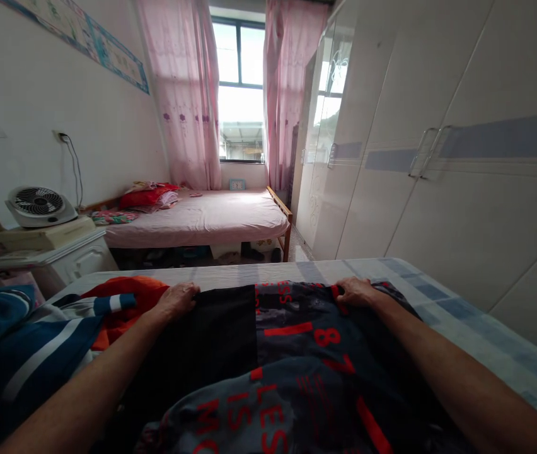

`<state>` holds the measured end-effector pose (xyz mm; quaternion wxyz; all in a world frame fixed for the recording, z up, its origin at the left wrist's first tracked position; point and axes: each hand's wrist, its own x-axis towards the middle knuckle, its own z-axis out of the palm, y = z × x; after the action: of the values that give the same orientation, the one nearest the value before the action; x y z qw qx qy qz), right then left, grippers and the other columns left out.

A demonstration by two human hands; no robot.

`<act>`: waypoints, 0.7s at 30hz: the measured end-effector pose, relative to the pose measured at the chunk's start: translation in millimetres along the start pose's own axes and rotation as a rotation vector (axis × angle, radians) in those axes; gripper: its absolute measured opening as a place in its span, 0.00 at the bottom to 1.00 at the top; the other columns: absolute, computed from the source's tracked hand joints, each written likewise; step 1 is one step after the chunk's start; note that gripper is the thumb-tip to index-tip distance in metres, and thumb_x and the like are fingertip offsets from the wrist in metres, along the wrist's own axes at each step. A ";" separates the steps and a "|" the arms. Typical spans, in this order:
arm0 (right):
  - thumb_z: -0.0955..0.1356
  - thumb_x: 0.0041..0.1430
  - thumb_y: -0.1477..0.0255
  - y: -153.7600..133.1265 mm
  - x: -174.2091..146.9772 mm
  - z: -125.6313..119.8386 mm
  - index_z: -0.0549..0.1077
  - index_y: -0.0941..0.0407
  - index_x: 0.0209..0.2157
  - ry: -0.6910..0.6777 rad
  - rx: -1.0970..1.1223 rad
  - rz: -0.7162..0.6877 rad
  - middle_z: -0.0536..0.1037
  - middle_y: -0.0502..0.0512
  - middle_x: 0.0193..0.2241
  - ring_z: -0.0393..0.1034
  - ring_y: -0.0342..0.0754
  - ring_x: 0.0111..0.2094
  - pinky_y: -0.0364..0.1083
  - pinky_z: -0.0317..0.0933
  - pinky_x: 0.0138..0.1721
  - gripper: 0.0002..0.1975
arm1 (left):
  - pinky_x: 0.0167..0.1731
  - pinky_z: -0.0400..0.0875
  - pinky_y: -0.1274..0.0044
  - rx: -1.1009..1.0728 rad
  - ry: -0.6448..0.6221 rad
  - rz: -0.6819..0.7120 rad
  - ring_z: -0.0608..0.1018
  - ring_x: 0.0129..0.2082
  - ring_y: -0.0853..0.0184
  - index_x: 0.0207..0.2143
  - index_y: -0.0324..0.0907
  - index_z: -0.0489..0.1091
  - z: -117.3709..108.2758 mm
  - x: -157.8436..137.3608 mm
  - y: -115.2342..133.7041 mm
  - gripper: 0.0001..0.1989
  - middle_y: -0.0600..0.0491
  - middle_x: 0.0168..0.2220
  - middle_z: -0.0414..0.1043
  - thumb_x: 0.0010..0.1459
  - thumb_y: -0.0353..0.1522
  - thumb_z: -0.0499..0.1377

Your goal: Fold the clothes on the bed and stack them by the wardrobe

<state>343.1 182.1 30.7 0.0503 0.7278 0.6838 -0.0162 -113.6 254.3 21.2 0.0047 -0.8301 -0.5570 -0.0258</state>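
A black shirt [221, 328] with grey patches and red letters and numbers lies spread over the near bed, its far edge pulled fairly straight. My left hand [181, 297] is closed on the far left corner of that edge. At the far right part, my right hand [356, 292] grips the cloth with curled fingers. The near part of the shirt is bunched and rises towards me. Left of my left forearm lie an orange garment [129, 287] and a teal garment with white stripes [46, 353], heaped together.
The near bed has a blue-and-white checked sheet [420, 296]. A second bed with a pink sheet [212, 217] stands by the window, red bedding [148, 195] on it. A fan [41, 205] sits on a cabinet [79, 258] at left. White wardrobes [391, 208] line the right.
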 end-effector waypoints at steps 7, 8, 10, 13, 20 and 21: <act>0.60 0.52 0.74 -2.4 -41.6 -16.8 0.71 0.56 0.39 0.274 0.009 0.000 0.75 0.59 0.41 0.66 0.54 0.46 0.52 0.54 0.46 0.13 | 0.39 0.68 0.71 -0.030 0.262 0.003 0.74 0.40 0.60 0.36 0.41 0.67 -32.9 -34.6 11.2 0.10 0.47 0.40 0.68 0.55 0.29 0.48; 0.60 0.53 0.73 0.2 -53.1 -16.4 0.70 0.56 0.40 0.360 0.011 -0.010 0.74 0.59 0.42 0.65 0.54 0.47 0.52 0.53 0.47 0.13 | 0.41 0.67 0.71 -0.037 0.296 0.013 0.73 0.41 0.61 0.37 0.42 0.66 -37.3 -46.5 13.0 0.10 0.47 0.41 0.67 0.56 0.30 0.47; 0.61 0.53 0.73 7.1 -78.7 -9.6 0.69 0.56 0.38 0.539 0.009 -0.036 0.74 0.59 0.40 0.65 0.55 0.45 0.53 0.51 0.49 0.11 | 0.43 0.66 0.71 -0.050 0.357 0.059 0.72 0.43 0.61 0.37 0.43 0.65 -40.8 -75.7 15.5 0.09 0.48 0.41 0.66 0.57 0.30 0.47; 0.62 0.53 0.72 17.2 -118.7 14.4 0.68 0.56 0.34 0.693 -0.020 -0.125 0.74 0.58 0.36 0.66 0.55 0.43 0.56 0.51 0.50 0.06 | 0.43 0.66 0.72 -0.049 0.413 0.203 0.72 0.44 0.61 0.36 0.44 0.66 -30.1 -124.6 16.6 0.09 0.49 0.40 0.68 0.58 0.28 0.48; 0.60 0.54 0.79 17.5 -170.9 55.5 0.70 0.54 0.35 0.658 -0.115 -0.257 0.75 0.56 0.38 0.67 0.54 0.47 0.59 0.48 0.53 0.10 | 0.39 0.69 0.73 -0.037 0.240 0.255 0.73 0.38 0.63 0.33 0.42 0.70 -0.9 -183.8 27.8 0.13 0.49 0.36 0.70 0.56 0.22 0.48; 0.60 0.54 0.80 16.8 -172.3 53.9 0.70 0.55 0.36 0.660 -0.121 -0.235 0.75 0.57 0.39 0.67 0.55 0.47 0.59 0.48 0.53 0.11 | 0.40 0.69 0.72 -0.036 0.227 0.246 0.73 0.39 0.62 0.34 0.42 0.71 -2.1 -186.0 30.0 0.14 0.49 0.37 0.70 0.56 0.22 0.48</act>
<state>351.2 4.7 -6.1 -0.1325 0.6058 0.7419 0.2549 -156.2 70.9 15.0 0.0559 -0.8838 -0.4464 -0.1285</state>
